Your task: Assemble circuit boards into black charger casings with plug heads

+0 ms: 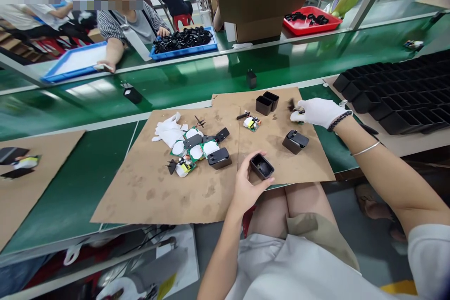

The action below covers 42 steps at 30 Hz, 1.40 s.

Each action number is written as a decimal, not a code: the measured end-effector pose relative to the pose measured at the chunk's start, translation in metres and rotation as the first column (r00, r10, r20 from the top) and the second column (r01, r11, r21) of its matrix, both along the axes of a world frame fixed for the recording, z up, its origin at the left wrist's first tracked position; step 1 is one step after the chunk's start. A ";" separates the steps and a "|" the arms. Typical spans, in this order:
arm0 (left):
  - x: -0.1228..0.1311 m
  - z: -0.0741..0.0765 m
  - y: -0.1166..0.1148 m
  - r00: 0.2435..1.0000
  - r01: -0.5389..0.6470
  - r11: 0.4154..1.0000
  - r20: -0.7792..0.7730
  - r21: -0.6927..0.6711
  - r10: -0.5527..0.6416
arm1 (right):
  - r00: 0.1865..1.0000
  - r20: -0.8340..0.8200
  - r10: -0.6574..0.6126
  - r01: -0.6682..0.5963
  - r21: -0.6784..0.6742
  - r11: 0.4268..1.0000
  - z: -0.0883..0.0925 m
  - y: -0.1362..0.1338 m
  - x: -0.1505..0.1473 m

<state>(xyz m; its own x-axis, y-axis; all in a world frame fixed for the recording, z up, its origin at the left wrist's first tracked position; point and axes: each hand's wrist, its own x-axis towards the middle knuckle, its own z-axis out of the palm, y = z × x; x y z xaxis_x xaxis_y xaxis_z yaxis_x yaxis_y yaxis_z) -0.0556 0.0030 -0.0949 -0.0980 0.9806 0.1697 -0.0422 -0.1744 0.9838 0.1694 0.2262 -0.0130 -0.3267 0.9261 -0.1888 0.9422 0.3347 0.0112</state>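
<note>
My bare left hand [246, 186] grips an open black charger case [262, 167], its open end facing up, over the near edge of the cardboard sheet [133, 192]. To the right, my gloved right hand [318, 111] pinches a small circuit board [297, 111] with a dark part on it, smeared by motion. Below that hand lies a black charger case [296, 141] with a lid part on top. Two empty cases [267, 103] stand behind, near a loose circuit board [251, 123]. Left of centre, several circuit boards [196, 151] and black covers are heaped beside another case [220, 158].
A white glove [169, 131] lies on the cardboard. Many black cases [397, 93] fill the right side. Chargers [132, 94] sit on the green conveyor [197, 79]. Across it are blue trays [184, 51], a red tray [311, 23] and a co-worker [130, 28].
</note>
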 end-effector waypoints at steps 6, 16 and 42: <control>0.000 0.001 0.001 0.999 -0.003 1.000 -0.038 0.014 0.003 | 0.999 0.042 0.027 -0.027 -0.006 1.000 0.011 -0.012 -0.013; 0.000 -0.001 -0.002 0.993 -0.109 0.984 -0.033 0.139 0.115 | 0.366 -0.910 -0.196 -0.132 -0.259 0.957 0.032 -0.037 0.005; -0.017 0.081 -0.036 0.979 -0.021 0.947 -0.187 0.320 0.085 | -0.287 -0.907 0.307 -0.286 0.387 0.877 0.026 -0.190 -0.061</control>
<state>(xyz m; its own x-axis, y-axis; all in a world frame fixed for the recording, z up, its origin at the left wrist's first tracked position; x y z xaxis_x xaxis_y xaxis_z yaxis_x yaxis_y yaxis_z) -0.0726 -0.0335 -0.0141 -0.0819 0.8682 0.4894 0.1635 -0.4727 0.8659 0.1080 0.0366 0.0126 -0.3433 0.6418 0.6857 -0.3561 0.5867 -0.7273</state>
